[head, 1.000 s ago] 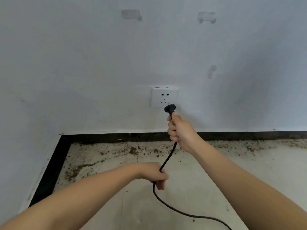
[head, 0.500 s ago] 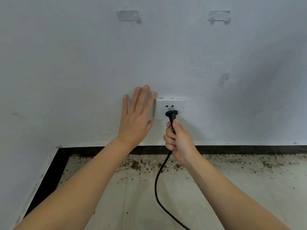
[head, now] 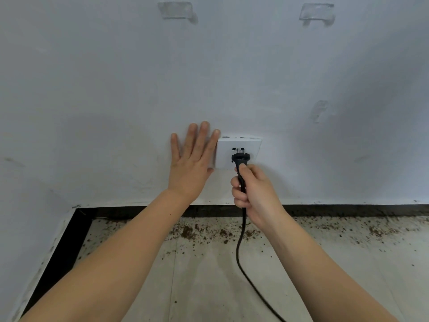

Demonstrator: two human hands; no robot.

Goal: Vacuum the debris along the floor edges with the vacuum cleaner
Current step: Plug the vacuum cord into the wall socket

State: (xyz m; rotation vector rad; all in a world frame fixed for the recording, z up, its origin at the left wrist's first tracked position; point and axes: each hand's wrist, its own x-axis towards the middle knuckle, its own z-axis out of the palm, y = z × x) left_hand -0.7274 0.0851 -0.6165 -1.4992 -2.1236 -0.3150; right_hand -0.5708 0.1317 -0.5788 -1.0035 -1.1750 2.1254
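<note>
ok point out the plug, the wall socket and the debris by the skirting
plug (head: 240, 158), head view, on its black body
wall socket (head: 253, 147), head view, bare right part of its faceplate
debris (head: 188, 233), head view, dark clump on floor

Wall (head: 232, 66): matt white paint, slightly uneven, w/ clear glossy tape bits (head: 176, 10). Socket (head: 253, 147): smooth white plastic, semi-gloss. Plug (head: 240, 159): matt black plastic, metal prongs showing. Cord (head: 241, 247): smooth black, rubbery-looking. Skirting (head: 348, 210): dark, dull finish. Floor (head: 232, 287): pale smooth tile, low sheen, w/ gritty brown debris (head: 192, 233) along the edge.
</note>
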